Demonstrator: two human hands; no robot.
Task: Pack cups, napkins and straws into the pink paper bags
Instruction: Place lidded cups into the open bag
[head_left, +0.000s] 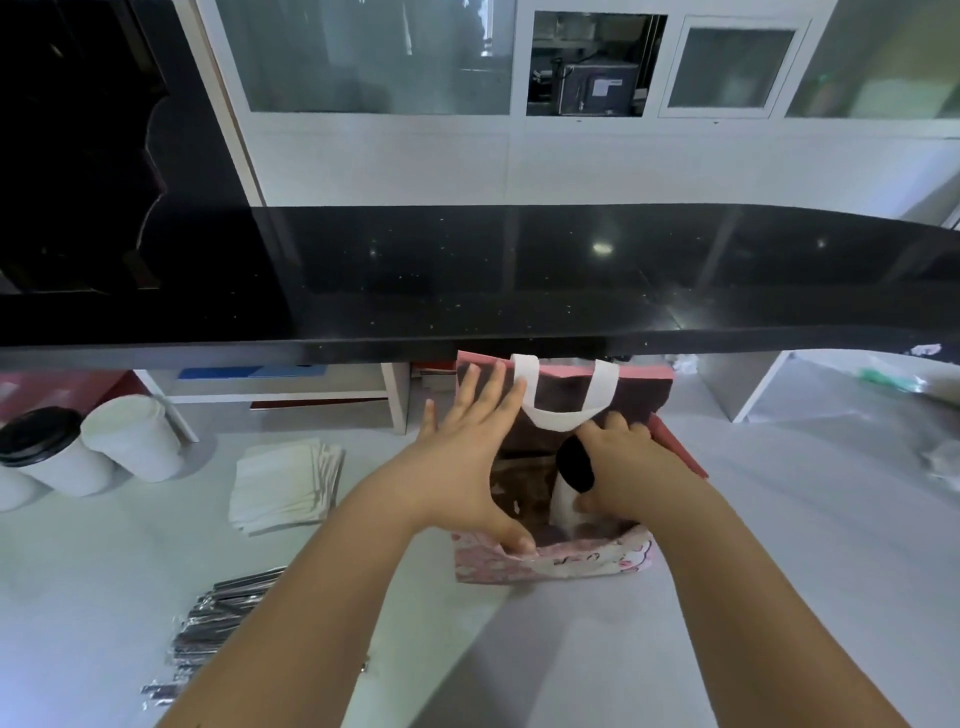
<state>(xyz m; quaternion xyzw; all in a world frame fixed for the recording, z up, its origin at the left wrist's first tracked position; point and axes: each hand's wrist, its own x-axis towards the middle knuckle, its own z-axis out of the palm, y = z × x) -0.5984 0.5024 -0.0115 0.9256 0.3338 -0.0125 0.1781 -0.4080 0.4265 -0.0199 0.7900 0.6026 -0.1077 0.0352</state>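
Pink paper bag (550, 564) stands open on the white counter (779, 545): thin, light, easily crushed; hold by the rim. Left hand (467, 457), fingers spread, props its side open. Right hand (623, 467) wraps a lidded cup (571, 478) inside the bag: light, walls probably dentable; grip mid-body.

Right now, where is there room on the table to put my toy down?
Right of the pink bag, the white table is bare. The left side is crowded: cups, napkins, straws. Both hands, left hand and right hand, fill the bag's mouth.
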